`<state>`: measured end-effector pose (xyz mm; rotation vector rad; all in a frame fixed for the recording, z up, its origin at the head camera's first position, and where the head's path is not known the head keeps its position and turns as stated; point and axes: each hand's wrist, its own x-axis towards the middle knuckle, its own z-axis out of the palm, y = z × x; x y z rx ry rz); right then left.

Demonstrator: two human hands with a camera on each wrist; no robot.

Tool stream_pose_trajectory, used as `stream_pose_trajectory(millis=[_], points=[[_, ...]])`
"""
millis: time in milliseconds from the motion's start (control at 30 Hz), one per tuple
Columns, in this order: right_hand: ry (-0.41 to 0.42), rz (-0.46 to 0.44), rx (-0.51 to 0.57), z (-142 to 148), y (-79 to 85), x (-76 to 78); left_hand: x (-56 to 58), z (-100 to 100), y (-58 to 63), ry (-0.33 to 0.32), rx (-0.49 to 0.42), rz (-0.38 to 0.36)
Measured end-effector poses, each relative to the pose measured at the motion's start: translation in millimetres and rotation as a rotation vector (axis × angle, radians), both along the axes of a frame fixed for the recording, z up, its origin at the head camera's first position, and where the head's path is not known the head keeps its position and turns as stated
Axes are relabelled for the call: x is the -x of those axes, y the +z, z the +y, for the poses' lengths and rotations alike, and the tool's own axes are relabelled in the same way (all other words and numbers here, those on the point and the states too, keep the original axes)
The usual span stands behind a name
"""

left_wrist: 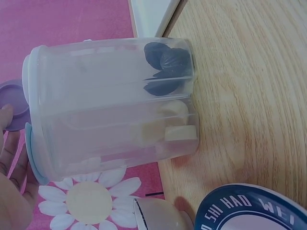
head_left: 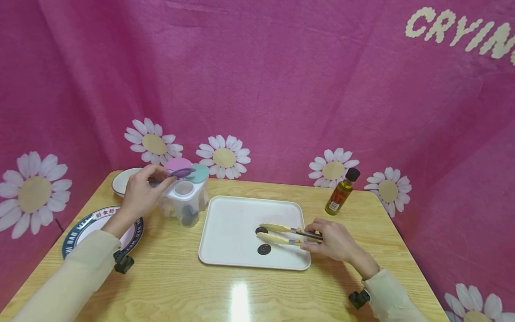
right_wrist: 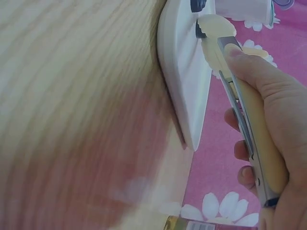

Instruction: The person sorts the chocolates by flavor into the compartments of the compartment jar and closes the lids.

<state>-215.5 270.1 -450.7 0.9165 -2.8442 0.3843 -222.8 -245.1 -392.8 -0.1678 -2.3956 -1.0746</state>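
My left hand pinches a round purple lid above a clear, white-topped storage box at the left. One round opening in the box's top is uncovered beside a pink lid and a teal lid. Through the wall, the left wrist view shows dark pieces in one compartment and pale chunks in another. Gripped in my right hand are cream-tipped tongs. Their tips lie around one dark round piece on the white tray; another dark piece lies just in front.
Behind the tray at the right stands an oil bottle with a black cap. A blue-rimmed plate and a white bowl are at the left, under and beyond my left forearm. Pink floral cloth hangs behind the table.
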Motion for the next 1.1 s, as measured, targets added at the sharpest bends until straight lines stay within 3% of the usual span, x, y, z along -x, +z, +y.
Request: stream_pose_trajectory(millis=[400,667,1100], points=[[0.037,-0.017,0.081,-29.3,26.3,14.0,0.9,-0.2,0.0,0.002,0.007,0.021],[0.121,0.052,0.125,-60.8,49.3,21.8,-0.7,-0.3,0.1,0.003,0.003,0.000],[0.197,0.064,0.177,-116.3,83.7,36.0,-2.3,0.3,0.7,-0.008,0.001,-0.003]])
